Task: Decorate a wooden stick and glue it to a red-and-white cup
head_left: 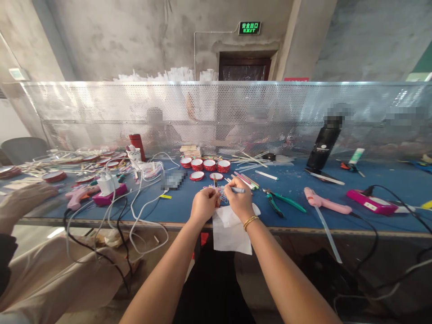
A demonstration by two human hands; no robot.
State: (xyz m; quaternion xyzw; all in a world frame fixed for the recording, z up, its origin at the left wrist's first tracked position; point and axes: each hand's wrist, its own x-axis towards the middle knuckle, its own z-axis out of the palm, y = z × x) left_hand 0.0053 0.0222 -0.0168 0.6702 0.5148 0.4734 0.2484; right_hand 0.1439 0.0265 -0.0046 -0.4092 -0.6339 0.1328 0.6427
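My left hand (205, 204) is closed, pinching a short, narrow strip (215, 180) that stands up from the fingertips and looks brownish. Close beside it, my right hand (240, 198) grips a pale pen (238, 190), its tip pointing left toward the strip. Small coloured loops and bits (223, 196) lie on the table between the hands. Under my right wrist a white sheet (232, 238) of paper or cloth hangs over the table edge. Round red-rimmed white discs (216, 176) sit just beyond my fingers, several of them in stacks (203, 164).
Green-handled pliers (286, 201) and a pink glue gun (326, 201) lie to the right. Farther right are a black bottle (324, 146) and a magenta power strip (371, 202). Cables (135, 211) loop at left, near another person's hand (27, 202). A perforated metal screen (216, 112) borders the back.
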